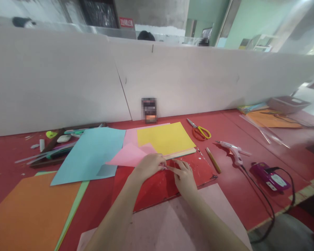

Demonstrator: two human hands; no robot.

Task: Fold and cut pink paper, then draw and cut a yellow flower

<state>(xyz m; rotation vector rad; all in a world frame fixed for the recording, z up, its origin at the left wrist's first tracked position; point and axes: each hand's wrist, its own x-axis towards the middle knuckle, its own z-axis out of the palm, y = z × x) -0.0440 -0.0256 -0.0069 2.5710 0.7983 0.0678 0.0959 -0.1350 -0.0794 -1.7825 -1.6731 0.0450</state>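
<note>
My left hand (pixel 152 166) is over the upper part of a red board (pixel 157 190), its fingers bent together at the tips. Whatever those fingertips pinch is too small to make out. Behind the left hand lies a loose pink sheet of paper (pixel 129 156), partly raised and overlapping other sheets. My right hand (pixel 183 177) rests on the board with its fingers stretched and apart; the index finger reaches to the left fingertips. Just beyond both hands is a yellow sheet of paper (pixel 164 137), and a light blue sheet (pixel 96 153) lies to the left.
Scissors (pixel 199 130), a gold-coloured stick (pixel 213 160), a glue gun (pixel 232 151) and a purple power box (pixel 270 177) with cables lie right. Orange paper (pixel 34 209) and a dark tray (pixel 52 158) of tools are left. A white partition (pixel 188 80) stands behind, with a blurred-out device against it.
</note>
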